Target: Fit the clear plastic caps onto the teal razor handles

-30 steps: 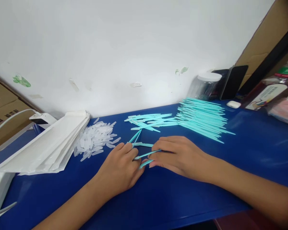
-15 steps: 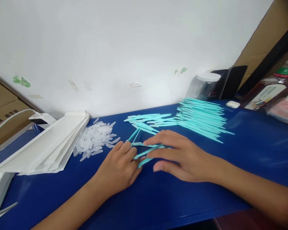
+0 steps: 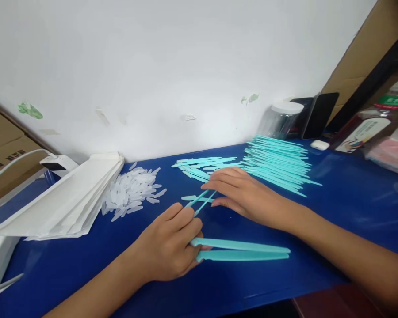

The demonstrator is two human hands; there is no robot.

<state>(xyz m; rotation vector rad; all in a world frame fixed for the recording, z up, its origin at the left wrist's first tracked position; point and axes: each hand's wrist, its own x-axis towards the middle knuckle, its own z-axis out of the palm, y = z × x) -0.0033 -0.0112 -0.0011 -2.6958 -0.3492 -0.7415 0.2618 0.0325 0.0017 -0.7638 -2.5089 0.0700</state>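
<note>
My left hand (image 3: pixel 172 245) is closed around several teal eyebrow razors. Two wide ends of the razors (image 3: pixel 242 244) stick out to the right, nearly side by side. Two thin ends (image 3: pixel 204 203) slant up and right from the same fist. My right hand (image 3: pixel 240 192) has its thumb and fingers closed about the tips of these thin ends; the exact contact is partly hidden. A single teal razor (image 3: pixel 189 198) lies on the table behind the thin ends. Loose razors (image 3: pixel 199 165) spread just beyond my right hand, beside a dense razor pile (image 3: pixel 277 163).
Translucent small covers (image 3: pixel 132 190) form a heap on the blue table (image 3: pixel 232 287). White packets (image 3: pixel 63 198) are stacked at left, near a white device (image 3: pixel 58 164). A lidded clear jar (image 3: pixel 281 119), dark phone (image 3: pixel 320 115) and bottle (image 3: pixel 368 126) stand at the back right.
My left hand has come slightly nearer and turned, so the wide razor ends now point right. My right hand has moved up from those ends and closed at the thin tips.
</note>
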